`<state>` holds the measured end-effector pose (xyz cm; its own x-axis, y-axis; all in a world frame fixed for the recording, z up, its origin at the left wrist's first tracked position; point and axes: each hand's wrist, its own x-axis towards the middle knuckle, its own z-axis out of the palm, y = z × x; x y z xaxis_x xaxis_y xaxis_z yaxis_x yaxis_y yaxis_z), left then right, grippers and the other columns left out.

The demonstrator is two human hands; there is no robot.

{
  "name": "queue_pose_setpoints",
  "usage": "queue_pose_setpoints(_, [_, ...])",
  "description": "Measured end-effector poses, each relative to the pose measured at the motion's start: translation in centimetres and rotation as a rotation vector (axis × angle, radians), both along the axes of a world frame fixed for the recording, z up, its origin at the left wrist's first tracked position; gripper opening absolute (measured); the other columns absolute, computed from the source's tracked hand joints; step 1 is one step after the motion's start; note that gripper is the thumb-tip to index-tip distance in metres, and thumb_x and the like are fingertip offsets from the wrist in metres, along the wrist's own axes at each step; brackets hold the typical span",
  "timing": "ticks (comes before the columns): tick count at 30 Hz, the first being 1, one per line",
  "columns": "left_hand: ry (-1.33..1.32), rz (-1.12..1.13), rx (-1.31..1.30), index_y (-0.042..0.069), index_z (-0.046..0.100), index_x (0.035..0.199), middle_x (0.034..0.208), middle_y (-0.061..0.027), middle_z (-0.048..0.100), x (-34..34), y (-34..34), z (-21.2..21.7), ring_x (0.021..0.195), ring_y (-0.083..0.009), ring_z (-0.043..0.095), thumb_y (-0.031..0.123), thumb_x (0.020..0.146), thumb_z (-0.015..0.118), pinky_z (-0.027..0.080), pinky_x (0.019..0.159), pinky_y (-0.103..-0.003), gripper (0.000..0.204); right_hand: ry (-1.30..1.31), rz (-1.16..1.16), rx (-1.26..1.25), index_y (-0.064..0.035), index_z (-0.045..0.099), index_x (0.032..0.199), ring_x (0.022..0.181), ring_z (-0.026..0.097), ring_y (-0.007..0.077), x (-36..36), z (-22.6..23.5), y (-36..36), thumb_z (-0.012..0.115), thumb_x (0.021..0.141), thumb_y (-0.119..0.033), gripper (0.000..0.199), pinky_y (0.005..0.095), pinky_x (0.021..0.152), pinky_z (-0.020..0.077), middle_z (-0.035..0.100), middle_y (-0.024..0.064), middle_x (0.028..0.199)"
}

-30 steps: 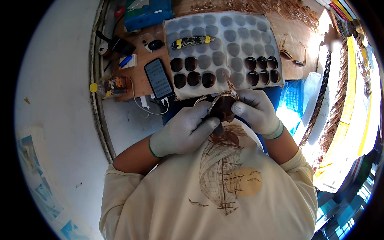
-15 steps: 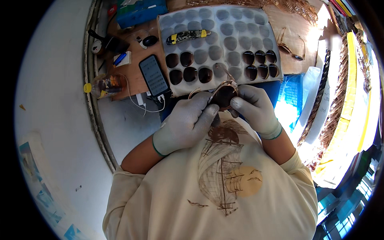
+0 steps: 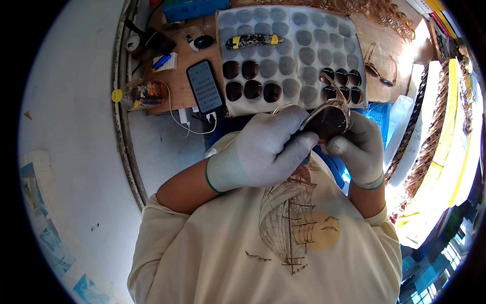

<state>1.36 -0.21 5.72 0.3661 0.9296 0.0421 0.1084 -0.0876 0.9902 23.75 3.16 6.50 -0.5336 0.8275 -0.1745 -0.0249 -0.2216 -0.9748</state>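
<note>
Both my hands wear light grey gloves and hold a pair of sunglasses [image 3: 326, 123] in front of my chest. The frame is pale and clear, with a large dark lens facing up and one temple arm rising above it. My left hand [image 3: 268, 149] is closed on the left side, its thumb at the lens edge. On the right rim, my right hand [image 3: 359, 147] pinches with thumb and fingers. Just beyond the hands lies a white tray [image 3: 243, 109] of round wells with grey lenses and several dark brown lenses [image 3: 253, 89]. My fingers partly hide the frame's other side.
A patterned knife-like tool with yellow bands [image 3: 254, 41] rests on the tray. Left of it are a phone [image 3: 204, 87] with a white cable, a bottle [image 3: 142, 95] and a black mouse-like object [image 3: 203, 41]. Another pair of sunglasses [image 3: 380, 73] lies right, above a blue basket [image 3: 377, 114].
My hands and the sunglasses have moved to the right and look larger, now overlapping the tray's lower right lenses. The whole view has shifted slightly. Both hands keep their hold.
</note>
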Motion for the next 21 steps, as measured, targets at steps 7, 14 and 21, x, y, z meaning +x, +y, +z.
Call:
queue_pose_setpoints(7, [0.091, 0.094, 0.205, -0.005, 0.061, 0.106, 0.068, -0.0096, 0.063, 0.5, -0.5, 0.3, 0.058, -0.0167, 0.066, 0.007, 0.095, 0.065, 0.050, 0.053, -0.031, 0.017, 0.123, 0.001, -0.127, 0.0072, 0.066, 0.112, 0.080, 0.056, 0.0067, -0.2, -2.4, -0.3, 0.069, 0.094, -0.014, 0.028, 0.0243, 0.070, 0.0465, 0.067, 0.0024, 0.092])
queue_pose_setpoints(14, [0.257, 0.106, 0.228, -0.007, 0.057, 0.118, 0.088, -0.0173, 0.067, -0.2, -0.4, 0.1, 0.071, -0.0232, 0.070, 0.006, 0.092, 0.068, 0.054, 0.062, -0.034, 0.031, -0.151, -0.090, 0.160, 0.0042, 0.068, 0.102, 0.071, 0.056, 0.0099, -1.4, -1.2, -0.7, 0.070, 0.089, -0.011, 0.019, 0.0261, 0.064, 0.0459, 0.065, 0.0051, 0.081])
queue_pose_setpoints(21, [0.281, 0.147, 0.279, -0.015, 0.043, 0.133, 0.109, -0.0243, 0.067, 0.8, -0.5, 1.4, 0.086, -0.0304, 0.074, 0.001, 0.092, 0.061, 0.059, 0.073, -0.034, 0.047, -0.330, -0.107, 0.478, 0.0018, 0.058, 0.083, 0.058, 0.049, 0.0178, -1.7, 0.5, 0.0, 0.069, 0.084, -0.007, 0.014, 0.0295, 0.055, 0.0410, 0.057, 0.0096, 0.068])
